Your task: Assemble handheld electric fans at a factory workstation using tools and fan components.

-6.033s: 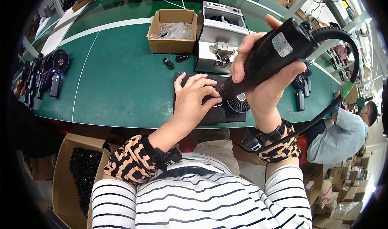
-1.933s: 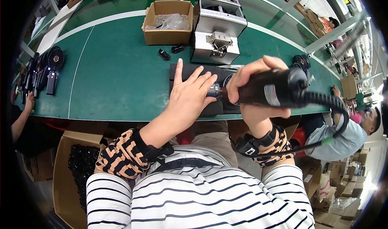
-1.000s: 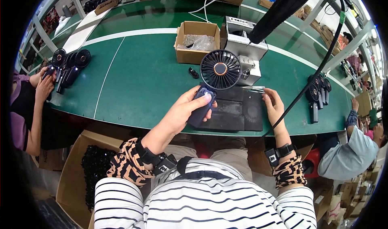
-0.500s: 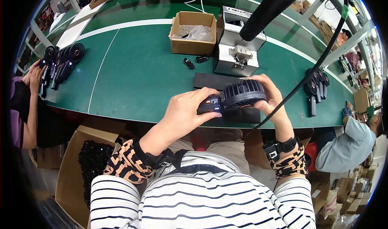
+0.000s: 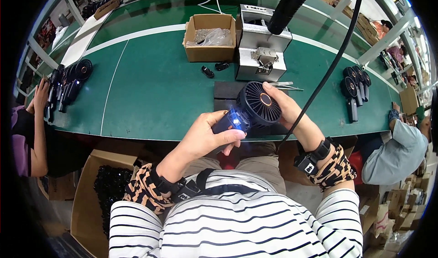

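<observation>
The handheld fan [image 5: 256, 104], at the centre of the frame, is held over a black pad [image 5: 225, 90]: the left hand [image 5: 203, 137] has thumb and fingers clamped around its lit handle, the right hand [image 5: 288, 106] its fingers closed on the round head's rim. Head and handle are already joined — assembly appears well advanced — though whether every fastener is in cannot be told. The fan is not yet set down, and the black cylindrical tool [image 5: 288, 9], upper right of centre, hangs unheld.
</observation>
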Tool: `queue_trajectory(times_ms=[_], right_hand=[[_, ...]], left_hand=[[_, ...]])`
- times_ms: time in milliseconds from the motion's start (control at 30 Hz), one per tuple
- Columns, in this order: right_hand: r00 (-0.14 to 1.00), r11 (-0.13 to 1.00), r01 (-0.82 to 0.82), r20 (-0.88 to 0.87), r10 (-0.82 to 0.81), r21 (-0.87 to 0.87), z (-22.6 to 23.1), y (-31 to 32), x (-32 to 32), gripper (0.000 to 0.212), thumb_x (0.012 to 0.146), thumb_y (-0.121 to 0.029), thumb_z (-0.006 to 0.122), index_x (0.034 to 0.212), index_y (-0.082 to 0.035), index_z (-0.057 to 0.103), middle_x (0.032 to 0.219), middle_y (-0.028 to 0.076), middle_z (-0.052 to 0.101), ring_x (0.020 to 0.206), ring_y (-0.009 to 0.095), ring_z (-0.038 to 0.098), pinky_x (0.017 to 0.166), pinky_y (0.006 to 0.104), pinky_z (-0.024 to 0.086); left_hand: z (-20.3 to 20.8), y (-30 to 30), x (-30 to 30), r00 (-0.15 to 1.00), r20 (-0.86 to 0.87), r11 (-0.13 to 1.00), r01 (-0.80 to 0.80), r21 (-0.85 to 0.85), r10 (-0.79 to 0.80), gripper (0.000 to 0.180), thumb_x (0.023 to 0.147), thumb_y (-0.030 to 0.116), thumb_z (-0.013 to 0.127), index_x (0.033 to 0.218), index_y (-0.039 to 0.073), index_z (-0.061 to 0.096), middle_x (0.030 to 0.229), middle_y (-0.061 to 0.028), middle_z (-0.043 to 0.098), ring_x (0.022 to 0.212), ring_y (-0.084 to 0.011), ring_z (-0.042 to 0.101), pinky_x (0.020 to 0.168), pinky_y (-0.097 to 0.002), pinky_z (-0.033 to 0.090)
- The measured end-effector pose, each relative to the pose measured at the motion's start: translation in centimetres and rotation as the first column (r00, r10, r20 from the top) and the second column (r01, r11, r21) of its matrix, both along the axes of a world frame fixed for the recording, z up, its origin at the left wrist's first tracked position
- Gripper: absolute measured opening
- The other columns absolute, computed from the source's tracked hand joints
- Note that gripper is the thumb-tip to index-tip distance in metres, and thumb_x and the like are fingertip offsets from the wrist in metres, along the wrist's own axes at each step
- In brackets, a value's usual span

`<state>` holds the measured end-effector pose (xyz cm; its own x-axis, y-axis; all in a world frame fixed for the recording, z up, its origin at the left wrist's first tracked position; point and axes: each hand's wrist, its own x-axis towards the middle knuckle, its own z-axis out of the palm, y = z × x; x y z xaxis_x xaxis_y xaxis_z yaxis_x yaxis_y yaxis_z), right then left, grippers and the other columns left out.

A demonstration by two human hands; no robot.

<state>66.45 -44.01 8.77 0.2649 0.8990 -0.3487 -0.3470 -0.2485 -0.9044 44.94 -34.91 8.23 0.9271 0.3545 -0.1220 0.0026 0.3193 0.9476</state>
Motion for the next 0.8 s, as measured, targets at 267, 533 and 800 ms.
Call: queue_trajectory(times_ms=[267,533,800], right_hand=[[0.981,0.982,-0.188,-0.040,0.187,-0.007,0.0,-0.1,1.0,0.051,0.097,-0.057,0.043,0.113,-0.011,0.058,0.083,-0.001,0.061,0.061,0.010,0.049,0.053,0.0228,0.038],[0.749,0.881,-0.288,0.662,-0.037,0.375,2.2,0.6,0.1,0.044,0.091,-0.021,0.062,0.131,-0.005,0.051,0.113,0.004,0.060,0.102,0.010,0.056,0.086,0.0253,0.046],[0.781,0.983,-0.081,0.623,-0.039,0.164,-4.1,-2.3,6.5,0.036,0.100,-0.015,0.048,0.135,-0.005,0.049,0.100,0.003,0.061,0.071,0.006,0.052,0.061,0.0182,0.042]], left_hand=[[-2.3,2.1,0.0,0.994,0.112,0.869,0.049,-0.492,0.007,0.055,0.095,0.047,0.055,0.119,-0.003,0.051,0.081,-0.0101,0.061,0.049,-0.0113,0.050,0.041,-0.0225,0.038],[-1.0,1.8,-1.1,0.974,-0.219,0.995,-0.042,0.087,0.060,0.023,0.091,0.022,0.067,0.100,0.003,0.059,0.074,-0.0037,0.063,0.052,-0.0077,0.055,0.044,-0.0205,0.044],[-0.6,15.0,-8.5,0.729,-0.106,0.592,-0.452,0.667,0.677,0.041,0.079,0.030,0.078,0.107,0.003,0.065,0.077,-0.0048,0.066,0.055,-0.0085,0.059,0.048,-0.0239,0.049]])
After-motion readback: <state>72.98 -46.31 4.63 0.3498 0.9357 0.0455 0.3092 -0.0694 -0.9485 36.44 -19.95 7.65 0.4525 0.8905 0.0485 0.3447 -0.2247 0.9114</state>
